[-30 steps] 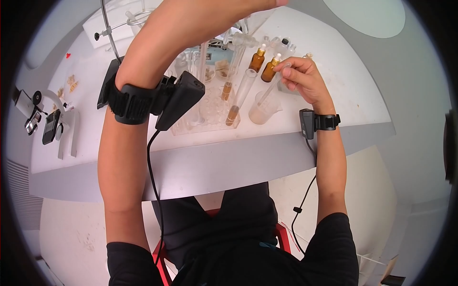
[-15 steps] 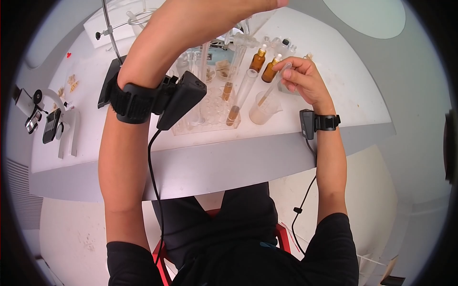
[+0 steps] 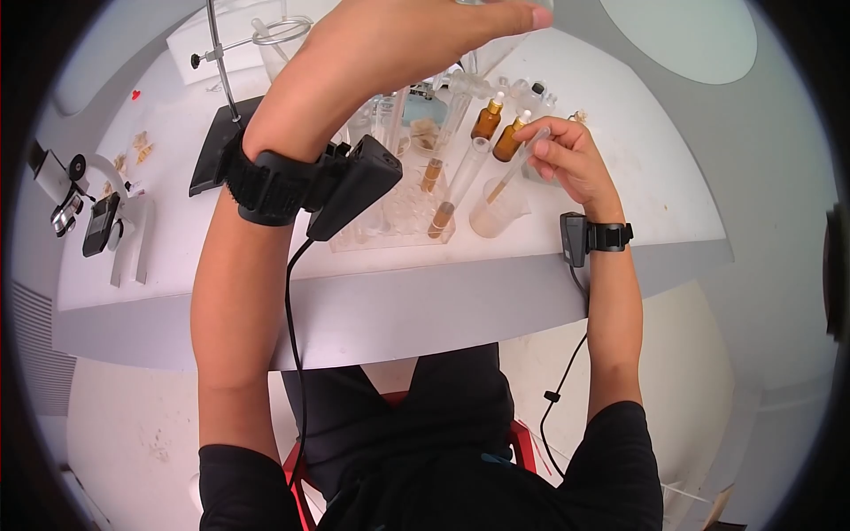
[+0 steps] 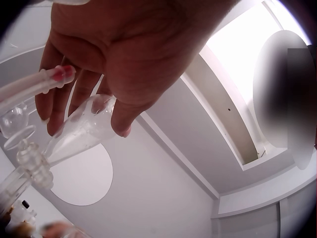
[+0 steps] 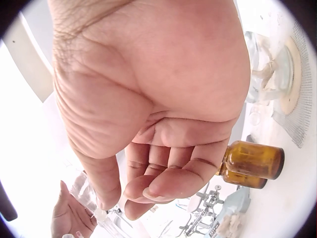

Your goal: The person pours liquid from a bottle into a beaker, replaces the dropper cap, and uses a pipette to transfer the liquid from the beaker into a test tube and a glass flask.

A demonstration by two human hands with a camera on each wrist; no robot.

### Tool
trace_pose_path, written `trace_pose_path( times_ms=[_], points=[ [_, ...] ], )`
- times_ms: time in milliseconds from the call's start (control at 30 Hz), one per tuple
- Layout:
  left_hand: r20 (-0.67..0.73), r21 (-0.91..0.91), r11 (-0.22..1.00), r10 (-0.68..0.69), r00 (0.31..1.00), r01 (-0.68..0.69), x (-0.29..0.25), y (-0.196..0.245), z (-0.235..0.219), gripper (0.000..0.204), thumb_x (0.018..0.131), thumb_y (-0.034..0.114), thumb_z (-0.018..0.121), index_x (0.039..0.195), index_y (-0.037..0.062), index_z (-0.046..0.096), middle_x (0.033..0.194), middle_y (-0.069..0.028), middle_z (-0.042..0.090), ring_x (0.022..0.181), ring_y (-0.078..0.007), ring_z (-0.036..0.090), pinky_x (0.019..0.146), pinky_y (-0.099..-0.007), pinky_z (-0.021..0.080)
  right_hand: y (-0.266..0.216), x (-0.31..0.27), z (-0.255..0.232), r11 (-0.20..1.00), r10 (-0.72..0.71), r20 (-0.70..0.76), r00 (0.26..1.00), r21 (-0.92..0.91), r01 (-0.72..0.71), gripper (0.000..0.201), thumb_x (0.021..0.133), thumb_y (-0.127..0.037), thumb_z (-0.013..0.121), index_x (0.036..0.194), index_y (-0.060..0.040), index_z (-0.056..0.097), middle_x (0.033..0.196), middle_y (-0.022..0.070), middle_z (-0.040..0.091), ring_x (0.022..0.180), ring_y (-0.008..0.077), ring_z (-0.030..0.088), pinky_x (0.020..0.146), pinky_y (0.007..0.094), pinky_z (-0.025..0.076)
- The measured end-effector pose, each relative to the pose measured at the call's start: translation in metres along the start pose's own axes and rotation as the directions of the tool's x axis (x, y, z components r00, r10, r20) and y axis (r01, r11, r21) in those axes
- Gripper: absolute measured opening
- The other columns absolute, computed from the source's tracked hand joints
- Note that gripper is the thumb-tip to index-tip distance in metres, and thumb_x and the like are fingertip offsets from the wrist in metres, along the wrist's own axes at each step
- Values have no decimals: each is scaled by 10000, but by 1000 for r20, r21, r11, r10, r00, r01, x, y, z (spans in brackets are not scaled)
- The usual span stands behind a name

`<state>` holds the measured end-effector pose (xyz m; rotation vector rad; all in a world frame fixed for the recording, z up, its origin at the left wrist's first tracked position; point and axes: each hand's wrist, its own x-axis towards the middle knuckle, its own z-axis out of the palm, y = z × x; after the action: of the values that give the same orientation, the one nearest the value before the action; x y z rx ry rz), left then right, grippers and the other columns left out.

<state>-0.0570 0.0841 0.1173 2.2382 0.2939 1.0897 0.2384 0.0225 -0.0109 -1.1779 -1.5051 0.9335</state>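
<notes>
My left hand [image 3: 416, 44] is raised at the top of the head view and grips a clear glass funnel. In the left wrist view, thumb and fingers lie on either side of the funnel [image 4: 84, 131], which narrows toward a clear stopcock [image 4: 34, 163]. With my right hand [image 3: 574, 159] I pinch a slender clear tube [image 3: 518, 165] by its upper end. It slants down over a plastic beaker [image 3: 496, 219] and looks brown near its lower end. In the right wrist view, the right hand [image 5: 158, 109] has curled fingers that hide most of the tube.
Two amber dropper bottles [image 3: 487, 119] stand behind the beaker. Left of it is a clear test tube rack [image 3: 390, 234] with brown-bottomed test tubes [image 3: 464, 173]. A ring stand [image 3: 228, 84] and a microscope [image 3: 133, 221] are further left. Wrist-camera cables hang at the table edge.
The scene has shifted slightly right and down in the head view, bringing the funnel in at the top. Brown now shows in the tube's lower end, which looked clear a second ago.
</notes>
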Motion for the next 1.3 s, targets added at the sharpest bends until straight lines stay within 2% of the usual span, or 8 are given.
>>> trace_pose_path(
  times_ms=[167,400,567,800,900,967,1200,1300],
  points=[
    [-73,169,982,-71,995,82,20,-30,10,684,936,418,682,1341,-113,536,1190,-304,650,1086,-355,663,856,-405,562,1,0,1,1000,-4,-6,1000,13,4,306,895,-248,739,1065,5,711,726,-20,595,540,40,485,525,182,388],
    [-95,221,974,-26,995,47,15,-27,9,697,930,432,686,1334,-117,541,1186,-323,642,1077,-376,665,842,-429,568,-1,-1,0,1000,0,15,1000,20,0,270,893,-226,731,1061,-15,731,786,28,661,576,46,492,540,194,396],
    [-30,101,995,-2,1000,5,2,-6,1,693,931,426,685,1329,-123,542,1178,-328,643,1052,-379,675,821,-419,573,2,0,1,1000,-7,10,1000,-1,7,351,883,-276,757,1075,13,707,730,-17,601,544,47,479,531,195,394],
    [14,-55,998,-33,999,33,0,-7,0,693,922,427,700,1330,-111,547,1188,-320,645,1043,-362,683,827,-407,570,6,0,-8,999,18,22,1000,37,-19,249,944,-243,681,1029,-12,716,802,30,661,594,54,500,543,204,404],
    [-188,192,972,171,967,-134,19,-59,21,651,858,493,757,1288,20,635,1135,-199,694,871,-217,702,665,-302,553,12,-1,-27,992,-12,-72,997,125,21,267,971,-257,653,1041,-4,702,790,23,654,591,55,494,545,210,394],
    [-194,185,979,116,974,-80,21,-64,27,651,856,485,761,1295,22,631,1145,-211,688,832,-206,697,641,-298,547,9,2,-41,971,-31,-193,981,229,75,304,998,-280,626,1098,4,671,787,7,648,597,57,482,559,214,378],
    [-162,73,996,63,985,-52,9,-39,9,651,862,453,759,1336,34,605,1169,-225,676,735,-179,676,616,-293,539,-114,11,-56,822,-237,-385,892,410,395,341,1035,-333,574,1172,-22,608,828,-6,616,627,49,464,541,188,374],
    [-159,113,993,56,986,-38,14,-40,13,635,868,447,754,1332,37,611,1165,-216,680,729,-181,677,643,-299,546,-155,27,-62,799,-301,-379,875,400,448,314,1035,-302,581,1169,-20,609,837,-6,609,635,46,466,539,179,382]
  ],
)
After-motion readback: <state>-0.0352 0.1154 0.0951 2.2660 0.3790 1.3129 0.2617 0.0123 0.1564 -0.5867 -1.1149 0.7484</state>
